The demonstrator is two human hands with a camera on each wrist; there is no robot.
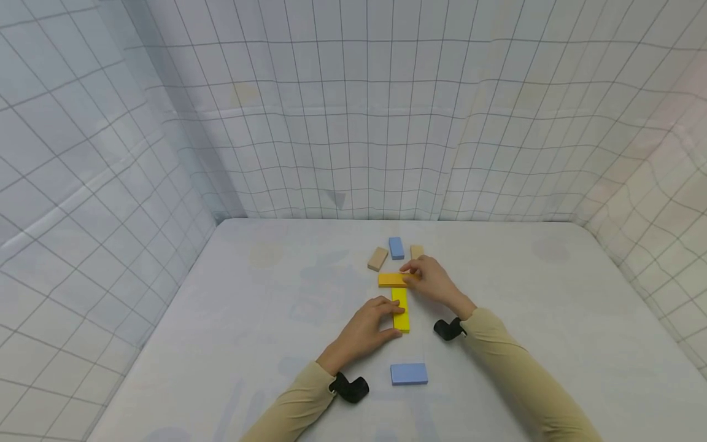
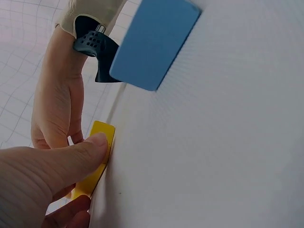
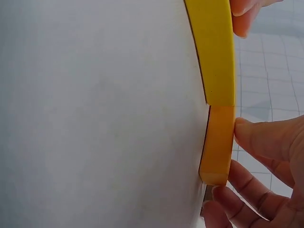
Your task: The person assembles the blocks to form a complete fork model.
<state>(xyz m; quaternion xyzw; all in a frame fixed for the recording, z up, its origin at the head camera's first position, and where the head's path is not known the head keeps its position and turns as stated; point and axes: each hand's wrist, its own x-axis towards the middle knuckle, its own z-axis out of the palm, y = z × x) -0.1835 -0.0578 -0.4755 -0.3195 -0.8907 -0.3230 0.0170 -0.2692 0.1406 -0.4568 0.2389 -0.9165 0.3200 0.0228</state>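
Note:
A yellow block (image 1: 401, 323) lies lengthwise on the white table, and its far end meets an orange block (image 1: 390, 280) laid crosswise, like a T. My left hand (image 1: 364, 326) holds the yellow block, with the thumb at its near end and the fingers over its upper face. At the orange block's right half, my right hand (image 1: 433, 282) pinches it; the thumb is against its top edge in the right wrist view, and the other fingers curl by its end. That right end is partly hidden by the fingers in the head view.
Nearer to me lies a flat blue block (image 1: 409, 374). Beyond the orange block are a smaller blue block (image 1: 396, 248), a wooden block (image 1: 378, 259) set at an angle, and another wooden block (image 1: 417, 250) partly behind the right hand. Gridded white curtains (image 1: 353, 123) surround the table (image 1: 265, 307).

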